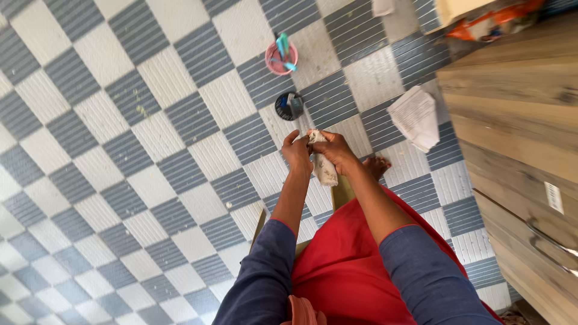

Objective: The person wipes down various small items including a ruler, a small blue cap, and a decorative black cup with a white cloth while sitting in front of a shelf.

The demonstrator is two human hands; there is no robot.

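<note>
Both my hands are held out over the checkered floor. My left hand [297, 152] and my right hand [335, 150] pinch the top of a small pale patterned cloth [324, 167], which hangs down between them. I wear blue sleeves and a red garment [346, 265]. My bare foot [377, 166] shows just right of the cloth.
A pink bowl [280, 58] with teal items stands on the floor ahead, and a dark round lid-like object [289, 106] lies nearer. A folded stack of paper [415, 117] lies to the right. A wooden cabinet [518, 120] with a metal handle fills the right side.
</note>
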